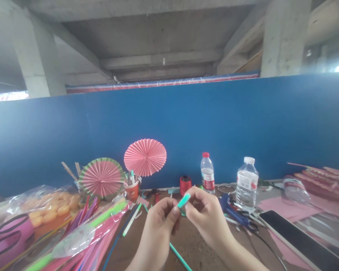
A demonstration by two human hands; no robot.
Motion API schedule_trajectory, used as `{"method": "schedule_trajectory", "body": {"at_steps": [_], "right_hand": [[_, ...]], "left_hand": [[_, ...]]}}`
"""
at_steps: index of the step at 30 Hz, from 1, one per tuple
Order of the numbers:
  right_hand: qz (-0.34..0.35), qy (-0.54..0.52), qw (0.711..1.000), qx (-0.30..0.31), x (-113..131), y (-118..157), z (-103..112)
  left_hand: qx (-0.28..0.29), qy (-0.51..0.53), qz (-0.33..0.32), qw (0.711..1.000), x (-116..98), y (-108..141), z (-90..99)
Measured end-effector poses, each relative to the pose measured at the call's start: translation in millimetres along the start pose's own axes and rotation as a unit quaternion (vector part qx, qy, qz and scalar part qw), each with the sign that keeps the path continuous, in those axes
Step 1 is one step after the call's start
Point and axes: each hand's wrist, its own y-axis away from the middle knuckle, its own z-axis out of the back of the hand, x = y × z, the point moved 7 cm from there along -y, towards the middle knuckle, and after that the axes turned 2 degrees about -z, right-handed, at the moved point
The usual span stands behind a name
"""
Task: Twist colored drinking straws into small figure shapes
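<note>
Over the middle of the table, my left hand [160, 222] and my right hand [207, 212] come together at a small teal strip [183, 200]. Its lower end is pinched between the thumb and fingers of my left hand. At the upper end, the right thumb and index finger close on it. What the strip is made of cannot be made out. Below my hands a thin teal stick [180, 258] runs toward the front edge; whether it joins the strip is hidden by my left hand.
Pleated pink paper fans [145, 157] stand behind a cup of pens [132, 190]. Plastic-wrapped colored strips [81, 237] lie left. To the right are a red thread spool [185, 184], water bottles [247, 184], a blue glue gun [234, 210] and a phone [299, 241]. A blue partition [180, 120] rises behind.
</note>
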Motion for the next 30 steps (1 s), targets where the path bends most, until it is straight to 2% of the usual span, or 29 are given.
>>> {"method": "schedule_trajectory", "body": {"at_steps": [5,9,13,18,23,30], "right_hand": [[-0.016,-0.059,0.998,-0.005,-5.4,-2.0,-0.8],[-0.053,-0.136,0.989,0.036,-7.9,-3.7,-6.9],[-0.04,-0.166,0.982,0.081,-6.7,-5.4,-11.6],[-0.024,-0.114,0.992,0.049,-5.8,-3.1,-6.1],[0.003,-0.014,1.0,0.018,1.1,2.5,-2.2],[-0.013,0.001,0.999,0.032,1.5,2.8,-6.9]], "left_hand": [[-0.024,0.051,0.021,0.998,-3.9,2.6,3.4],[0.013,0.101,0.081,0.991,5.8,2.9,-0.9],[0.035,0.109,0.098,0.989,12.0,2.5,-2.8],[0.041,0.108,0.091,0.989,15.2,0.3,-1.1],[0.068,0.103,0.051,0.991,11.2,-1.4,-6.2],[-0.003,0.055,-0.001,0.998,-2.3,-2.3,-1.7]]}}
